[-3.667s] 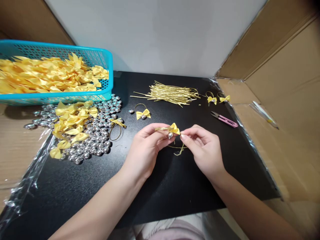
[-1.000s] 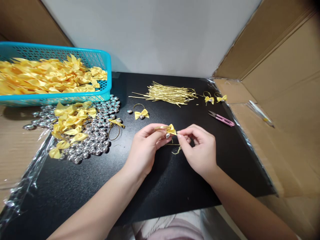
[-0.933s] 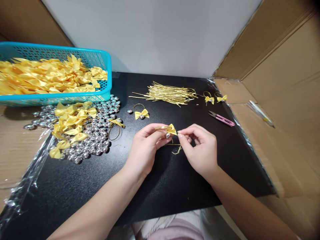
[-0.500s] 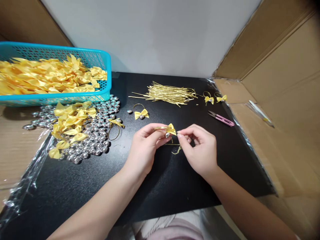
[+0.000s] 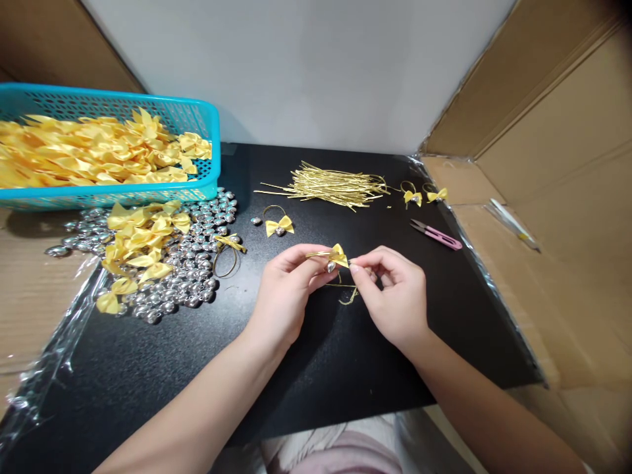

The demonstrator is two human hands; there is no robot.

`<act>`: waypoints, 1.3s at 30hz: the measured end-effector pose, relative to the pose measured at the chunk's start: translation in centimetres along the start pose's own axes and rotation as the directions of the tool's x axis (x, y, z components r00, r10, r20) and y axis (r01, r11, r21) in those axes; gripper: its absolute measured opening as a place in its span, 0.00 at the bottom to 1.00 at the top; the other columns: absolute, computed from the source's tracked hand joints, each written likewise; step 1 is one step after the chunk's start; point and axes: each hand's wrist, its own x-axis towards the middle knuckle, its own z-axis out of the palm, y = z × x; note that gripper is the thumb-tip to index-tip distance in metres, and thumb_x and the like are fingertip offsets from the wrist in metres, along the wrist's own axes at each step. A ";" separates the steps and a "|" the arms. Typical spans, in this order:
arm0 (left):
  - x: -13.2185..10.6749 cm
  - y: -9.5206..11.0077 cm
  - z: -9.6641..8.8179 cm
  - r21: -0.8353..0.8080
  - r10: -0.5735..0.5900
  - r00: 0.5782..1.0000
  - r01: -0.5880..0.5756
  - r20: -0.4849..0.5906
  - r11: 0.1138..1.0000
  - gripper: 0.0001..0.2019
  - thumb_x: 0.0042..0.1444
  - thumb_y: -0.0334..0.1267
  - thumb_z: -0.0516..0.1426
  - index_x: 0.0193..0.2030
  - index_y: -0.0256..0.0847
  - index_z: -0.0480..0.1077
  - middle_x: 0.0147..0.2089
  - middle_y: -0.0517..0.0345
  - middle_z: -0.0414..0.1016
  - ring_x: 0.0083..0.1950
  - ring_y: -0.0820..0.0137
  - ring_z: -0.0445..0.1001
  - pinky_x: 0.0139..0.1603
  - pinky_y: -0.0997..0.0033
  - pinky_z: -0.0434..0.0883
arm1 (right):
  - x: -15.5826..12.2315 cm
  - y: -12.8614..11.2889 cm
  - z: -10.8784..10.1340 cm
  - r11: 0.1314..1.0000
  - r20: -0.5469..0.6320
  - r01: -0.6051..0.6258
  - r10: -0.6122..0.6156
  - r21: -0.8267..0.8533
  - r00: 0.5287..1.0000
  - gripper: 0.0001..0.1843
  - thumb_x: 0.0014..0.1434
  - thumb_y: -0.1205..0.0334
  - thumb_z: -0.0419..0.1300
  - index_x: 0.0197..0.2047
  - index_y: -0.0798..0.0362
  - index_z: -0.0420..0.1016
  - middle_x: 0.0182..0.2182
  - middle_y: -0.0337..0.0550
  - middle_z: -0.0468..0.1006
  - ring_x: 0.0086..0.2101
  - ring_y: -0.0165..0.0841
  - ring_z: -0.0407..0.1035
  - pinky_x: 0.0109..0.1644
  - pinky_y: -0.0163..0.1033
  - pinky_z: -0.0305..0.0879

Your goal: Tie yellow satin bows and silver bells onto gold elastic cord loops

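Observation:
My left hand pinches a yellow ribbon bow on a gold cord loop, with a silver bead hanging at its underside. Close by on the right, my right hand has thumb and forefinger pressed together at the bow's right tip. Whatever those fingertips grip is too small to make out. Below the hands, thin gold cord scraps lie on the black table. Left of my left hand rests a looped cord with a bow, and behind it a finished-looking bow with a bead.
A blue basket of yellow bows stands at the back left. In front of it spread silver beads and loose bows. Gold cords lie at the back, pink thread snips at right, tweezers on the cardboard.

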 end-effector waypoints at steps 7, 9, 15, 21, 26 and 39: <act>0.0 0.0 0.1 -0.003 0.007 1.000 -0.007 -0.011 1.000 0.02 0.41 0.29 0.66 0.24 0.38 0.79 0.26 0.62 0.78 0.31 0.75 0.78 0.38 0.76 0.78 | -0.1 0.0 0.0 1.000 -0.004 -0.015 0.015 0.005 1.000 0.06 0.56 0.72 0.60 0.29 0.54 0.75 0.24 0.38 0.71 0.25 0.28 0.65 0.29 0.35 0.63; -0.1 0.0 0.1 0.003 0.007 1.000 -0.007 -0.013 1.000 0.02 0.41 0.29 0.66 0.24 0.39 0.79 0.26 0.62 0.78 0.31 0.75 0.78 0.38 0.76 0.78 | -0.2 0.0 -0.1 1.000 -0.007 -0.020 0.020 0.001 1.000 0.06 0.56 0.71 0.60 0.29 0.54 0.75 0.24 0.38 0.71 0.25 0.28 0.65 0.29 0.35 0.63; 0.0 -0.1 0.1 0.019 0.020 1.000 -0.020 -0.012 1.000 0.02 0.42 0.29 0.66 0.25 0.39 0.79 0.26 0.62 0.78 0.31 0.75 0.78 0.38 0.76 0.78 | 0.0 -0.1 0.1 0.999 -0.011 -0.032 0.032 -0.015 0.999 0.06 0.56 0.71 0.60 0.28 0.54 0.75 0.24 0.38 0.71 0.25 0.28 0.65 0.29 0.35 0.63; 0.0 -0.2 0.0 0.018 0.014 1.000 -0.014 0.000 1.000 0.02 0.42 0.31 0.67 0.24 0.39 0.79 0.26 0.61 0.79 0.31 0.75 0.78 0.38 0.75 0.78 | 0.0 -0.1 -0.1 1.000 0.009 -0.017 0.018 -0.023 1.000 0.06 0.55 0.73 0.59 0.28 0.55 0.75 0.24 0.37 0.71 0.24 0.26 0.63 0.28 0.34 0.62; -0.1 0.0 0.1 0.021 -0.010 1.000 0.010 -0.002 1.000 0.02 0.42 0.30 0.66 0.23 0.39 0.78 0.26 0.61 0.79 0.31 0.74 0.78 0.39 0.74 0.77 | 0.1 -0.2 -0.2 0.999 0.007 -0.015 0.016 -0.044 1.000 0.06 0.55 0.73 0.59 0.28 0.54 0.75 0.24 0.37 0.71 0.24 0.27 0.64 0.28 0.34 0.63; 0.1 -0.2 -0.5 0.060 -0.076 0.993 0.071 0.091 0.996 0.03 0.44 0.30 0.65 0.28 0.39 0.81 0.32 0.55 0.82 0.35 0.72 0.78 0.43 0.72 0.76 | 0.4 0.0 -0.5 0.998 0.069 -0.058 0.059 -0.017 0.996 0.06 0.55 0.70 0.59 0.28 0.54 0.75 0.24 0.38 0.72 0.25 0.28 0.65 0.29 0.35 0.63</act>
